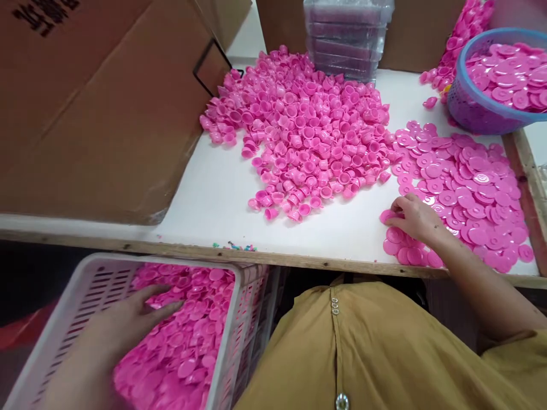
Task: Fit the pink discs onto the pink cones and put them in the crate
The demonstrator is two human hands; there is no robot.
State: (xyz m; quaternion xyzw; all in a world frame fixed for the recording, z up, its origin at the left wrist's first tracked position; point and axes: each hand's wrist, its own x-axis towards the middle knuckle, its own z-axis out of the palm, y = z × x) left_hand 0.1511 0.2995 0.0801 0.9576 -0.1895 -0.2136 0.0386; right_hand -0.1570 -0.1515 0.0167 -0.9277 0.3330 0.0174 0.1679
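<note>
My right hand point(412, 219) pinches a pink toy saucer point(387, 216) at the left edge of a spread of pink saucers point(474, 193) on the white table. Over a white plastic crate point(237, 279) at the lower left, my left hand point(141, 313) hovers with thumb and fingers apart, nothing between them. Pink cups and saucers point(188, 336) fill that crate. A large heap of small pink toy cups point(311, 125) lies across the middle of the table, left of the saucers.
A big cardboard box point(94, 114) stands on the table's left. Stacked clear plastic boxes point(348, 40) sit behind the cups. At the back right, a blue basket point(465, 85) holds more saucers. A wooden edge strip point(299, 261) borders the table front.
</note>
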